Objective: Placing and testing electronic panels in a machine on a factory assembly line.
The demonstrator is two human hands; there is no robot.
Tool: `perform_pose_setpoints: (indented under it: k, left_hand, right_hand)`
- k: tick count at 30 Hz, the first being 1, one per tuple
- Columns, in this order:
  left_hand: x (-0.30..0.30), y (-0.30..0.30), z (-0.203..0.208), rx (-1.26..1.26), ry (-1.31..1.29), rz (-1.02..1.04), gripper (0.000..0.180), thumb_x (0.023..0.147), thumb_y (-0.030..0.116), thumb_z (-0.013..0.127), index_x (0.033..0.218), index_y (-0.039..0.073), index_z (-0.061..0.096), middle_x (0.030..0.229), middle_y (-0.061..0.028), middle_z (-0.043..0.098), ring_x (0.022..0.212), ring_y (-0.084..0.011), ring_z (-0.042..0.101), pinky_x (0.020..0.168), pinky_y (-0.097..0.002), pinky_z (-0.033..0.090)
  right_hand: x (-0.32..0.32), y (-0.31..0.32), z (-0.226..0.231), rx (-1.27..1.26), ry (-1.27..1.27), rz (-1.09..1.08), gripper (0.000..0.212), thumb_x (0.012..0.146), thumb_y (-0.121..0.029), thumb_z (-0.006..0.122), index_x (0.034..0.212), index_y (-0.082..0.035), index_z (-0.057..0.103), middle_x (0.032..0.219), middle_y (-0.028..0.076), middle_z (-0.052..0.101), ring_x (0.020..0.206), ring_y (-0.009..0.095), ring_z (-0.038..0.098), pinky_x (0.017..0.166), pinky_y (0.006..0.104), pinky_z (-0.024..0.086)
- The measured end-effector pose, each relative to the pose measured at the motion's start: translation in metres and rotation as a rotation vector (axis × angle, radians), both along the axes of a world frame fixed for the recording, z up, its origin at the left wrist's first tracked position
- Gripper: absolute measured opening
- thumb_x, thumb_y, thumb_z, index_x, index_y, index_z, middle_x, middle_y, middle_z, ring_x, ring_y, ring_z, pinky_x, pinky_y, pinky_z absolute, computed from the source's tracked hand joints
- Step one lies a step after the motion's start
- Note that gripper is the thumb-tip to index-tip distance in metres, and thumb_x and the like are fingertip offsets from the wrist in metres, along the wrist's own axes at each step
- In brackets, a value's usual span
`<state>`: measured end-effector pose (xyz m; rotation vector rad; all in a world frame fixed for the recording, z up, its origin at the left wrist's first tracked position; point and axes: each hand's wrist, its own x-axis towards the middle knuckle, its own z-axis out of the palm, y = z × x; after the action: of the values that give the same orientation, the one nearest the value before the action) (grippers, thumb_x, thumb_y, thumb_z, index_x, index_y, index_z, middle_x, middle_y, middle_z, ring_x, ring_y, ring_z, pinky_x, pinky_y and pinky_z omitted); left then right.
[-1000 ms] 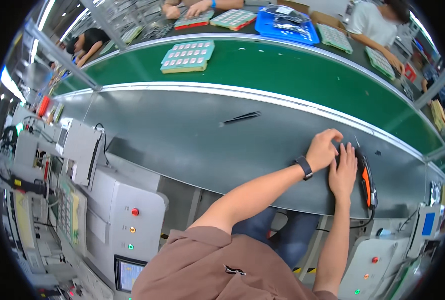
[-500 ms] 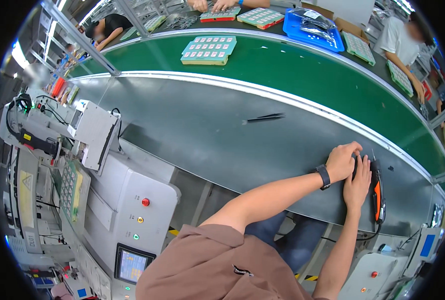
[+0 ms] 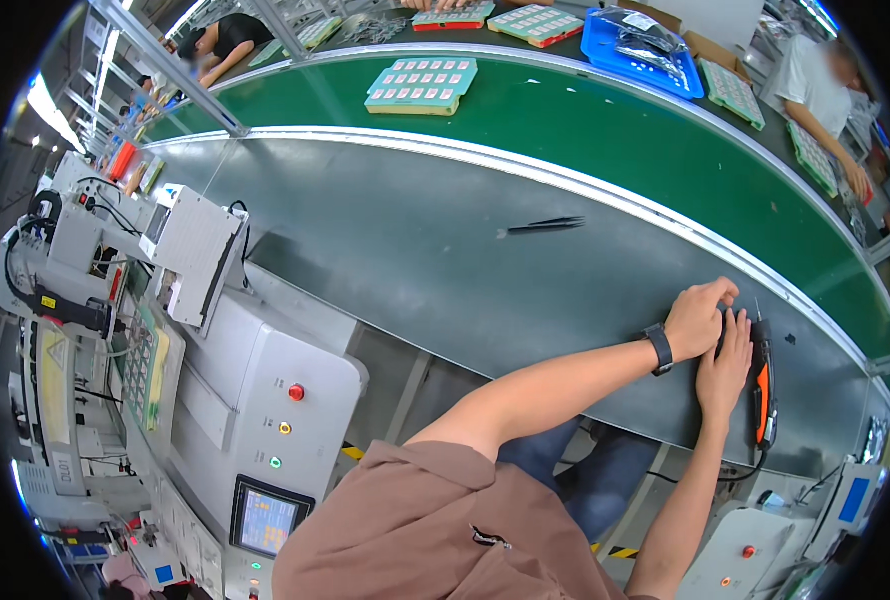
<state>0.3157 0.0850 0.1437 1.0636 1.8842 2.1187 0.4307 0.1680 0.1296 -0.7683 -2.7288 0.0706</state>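
Note:
My left hand (image 3: 695,320), with a dark band on its wrist, is over the grey metal bench (image 3: 425,260) at the right. Its fingers are curled in, and what they hold, if anything, is hidden. Close against it lies my right hand (image 3: 725,368), its fingers stretched out and flat. A dark patch shows between the two hands, too covered to name. Just right of my right hand lies an orange and black electric screwdriver (image 3: 762,395), its thin bit pointing away from me and its cable running off the near edge. Black tweezers (image 3: 545,226) rest farther left on the bench.
A green conveyor belt (image 3: 585,140) runs behind the bench, carrying a pale green tray of small parts (image 3: 421,86). Beyond it are a blue bin (image 3: 640,55) with bagged parts, more trays, and co-workers. A white machine (image 3: 295,350) with buttons and a screen (image 3: 268,517) stands at left.
The whole view has shifted slightly. My hands stay in about the same place on the bench, beside the screwdriver. A co-worker's hands at the top are now partly out of view.

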Motion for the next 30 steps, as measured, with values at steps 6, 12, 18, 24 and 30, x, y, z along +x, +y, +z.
perform_pose_setpoints:
  k: [6, 12, 18, 24, 30]
  left_hand:
    - [0.0, 0.001, 0.0, 0.028, 0.031, 0.008, 0.034, 0.077, -0.01, 0.044, 0.108, -0.003, 0.057, 0.097, -0.0228, 0.064, 0.089, -0.041, 0.063, 0.08, -0.0451, 0.052]
    - [0.002, 0.003, -0.003, 0.004, -0.008, -0.007, 0.033, 0.077, -0.008, 0.045, 0.107, -0.003, 0.057, 0.095, -0.0229, 0.065, 0.09, -0.0408, 0.063, 0.08, -0.0456, 0.051]
    - [0.002, -0.001, -0.001, -0.014, -0.018, 0.002, 0.032, 0.077, -0.006, 0.046, 0.107, -0.004, 0.058, 0.092, -0.0232, 0.066, 0.089, -0.0408, 0.064, 0.079, -0.0457, 0.052]
    - [0.001, -0.001, 0.003, -0.043, -0.006, -0.046, 0.037, 0.077, -0.003, 0.051, 0.112, -0.002, 0.062, 0.094, -0.0224, 0.07, 0.086, -0.0372, 0.069, 0.077, -0.0417, 0.055]
    - [-0.005, 0.0, -0.002, -0.102, -0.129, -0.162, 0.039, 0.081, -0.004, 0.053, 0.119, -0.001, 0.062, 0.099, -0.0147, 0.072, 0.077, -0.0191, 0.068, 0.071, -0.0327, 0.055]
  right_hand:
    - [0.0, 0.0, 0.001, -0.003, 0.012, 0.011, 0.051, 0.099, -0.024, 0.05, 0.147, -0.009, 0.043, 0.158, 0.012, 0.034, 0.148, 0.028, 0.028, 0.121, 0.0458, 0.02]
    - [0.001, 0.002, -0.001, 0.013, 0.003, 0.011, 0.049, 0.102, -0.026, 0.047, 0.147, -0.009, 0.043, 0.158, 0.013, 0.035, 0.148, 0.029, 0.028, 0.12, 0.0452, 0.021]
    - [0.0, -0.005, 0.005, 0.0, 0.004, 0.01, 0.049, 0.102, -0.027, 0.047, 0.147, -0.009, 0.043, 0.158, 0.013, 0.035, 0.148, 0.03, 0.029, 0.12, 0.0451, 0.021]
    - [-0.003, -0.005, 0.013, -0.044, 0.15, 0.074, 0.05, 0.088, -0.016, 0.06, 0.137, -0.008, 0.053, 0.146, 0.021, 0.048, 0.136, 0.038, 0.043, 0.112, 0.05, 0.033]
    - [-0.005, -0.003, 0.01, -0.013, 0.251, 0.062, 0.05, 0.083, -0.026, 0.067, 0.126, -0.005, 0.057, 0.137, 0.022, 0.051, 0.13, 0.04, 0.046, 0.107, 0.0515, 0.036]
